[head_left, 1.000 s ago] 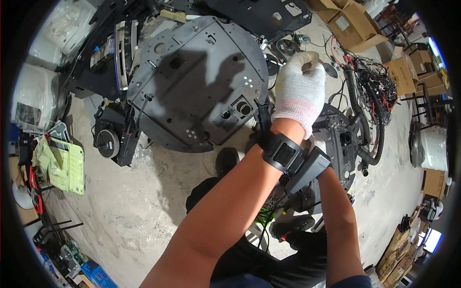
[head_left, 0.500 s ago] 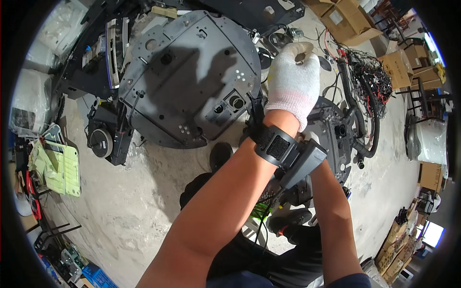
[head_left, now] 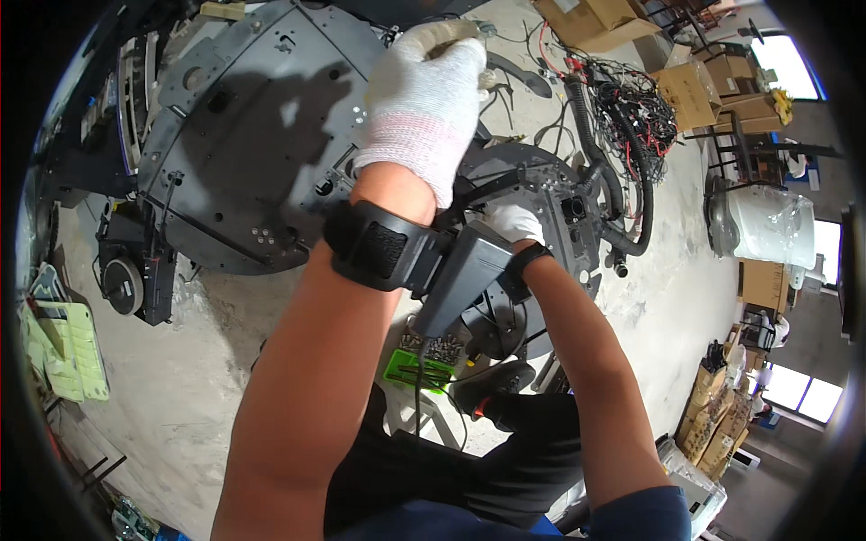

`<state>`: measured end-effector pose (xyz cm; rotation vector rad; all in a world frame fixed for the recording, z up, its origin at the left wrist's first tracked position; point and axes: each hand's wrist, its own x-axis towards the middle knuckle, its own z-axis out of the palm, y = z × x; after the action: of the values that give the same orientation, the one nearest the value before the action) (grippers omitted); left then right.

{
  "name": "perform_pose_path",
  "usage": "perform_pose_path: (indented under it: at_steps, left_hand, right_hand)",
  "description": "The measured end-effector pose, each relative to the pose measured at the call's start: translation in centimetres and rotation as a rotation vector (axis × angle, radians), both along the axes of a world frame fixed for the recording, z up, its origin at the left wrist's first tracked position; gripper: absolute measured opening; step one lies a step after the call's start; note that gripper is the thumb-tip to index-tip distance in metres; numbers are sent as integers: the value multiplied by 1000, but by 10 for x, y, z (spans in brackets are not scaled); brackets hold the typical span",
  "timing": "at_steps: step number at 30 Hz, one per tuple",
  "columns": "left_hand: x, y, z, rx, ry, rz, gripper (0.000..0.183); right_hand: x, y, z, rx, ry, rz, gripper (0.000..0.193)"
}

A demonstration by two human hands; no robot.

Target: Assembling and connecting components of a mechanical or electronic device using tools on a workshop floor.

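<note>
My left hand (head_left: 424, 104), in a white knit glove, is raised over the right edge of a large round dark-grey metal plate (head_left: 262, 171). Its fingers are curled in, and what they hold, if anything, is hidden. A black strap with a box-shaped device (head_left: 465, 275) sits on that wrist. Lower and to the right, my right hand (head_left: 514, 222), also gloved in white, rests at a smaller round black chassis (head_left: 546, 194) with brackets and holes. The device on my left wrist partly covers this area, and the right fingers are hidden.
A green tray (head_left: 406, 368) of small metal fasteners stands near my shoe (head_left: 494, 388). Tangled wires (head_left: 636, 126) and a black corrugated hose (head_left: 642, 203) lie to the right. Cardboard boxes (head_left: 595, 22) stand beyond. A wheel unit (head_left: 122, 284) sits at left.
The view has swung to the right, so the plates sit further left in it. The green tray and my right glove show more. My left hand now hangs over the large plate's edge, fingers still curled.
</note>
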<state>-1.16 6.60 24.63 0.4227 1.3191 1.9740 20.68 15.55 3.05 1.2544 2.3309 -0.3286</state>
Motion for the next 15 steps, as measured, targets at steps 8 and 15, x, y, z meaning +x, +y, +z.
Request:
perform_pose_path:
  at_steps: [8,15]
  left_hand:
    - [2,-1,0,3,0,-65,27]
    - [-8,-1,-7,-16,15,-113,30]
  right_hand:
    - [20,-13,-20,81,269,-307,33]
    - [12,-15,-18,136,181,-421,26]
